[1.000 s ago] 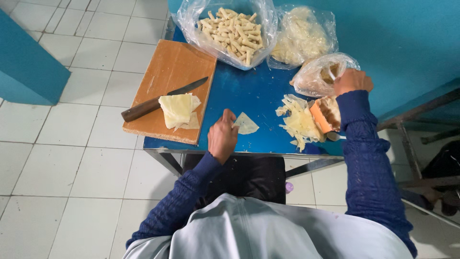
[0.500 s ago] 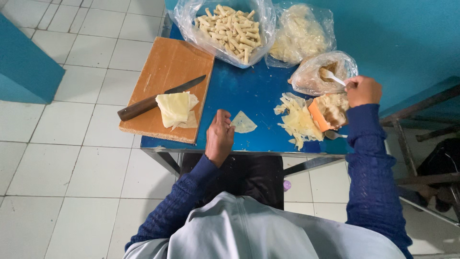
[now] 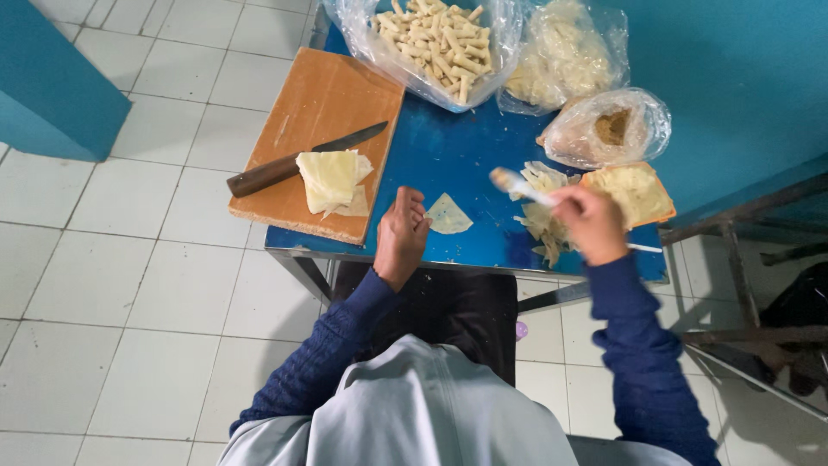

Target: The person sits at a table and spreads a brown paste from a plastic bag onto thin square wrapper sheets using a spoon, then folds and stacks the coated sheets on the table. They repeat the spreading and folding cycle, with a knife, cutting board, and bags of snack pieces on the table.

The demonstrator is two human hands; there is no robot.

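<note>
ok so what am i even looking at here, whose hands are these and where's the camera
This is one view from a camera worn on a person's head, looking straight down, so the blue sleeves at the bottom are that person's own arms. There is no machine, just two bare hands over a small blue table.

The left hand rests on the table beside a single triangular wrapper. The right hand holds a spoon, its end blurred, above a loose pile of wrappers.

On the left lies a wooden board with a knife and a stack of wrappers. At the back sit a bag of rolls, a bag of pale food and a smaller bag with brown filling. An orange tray lies at the right.
</note>
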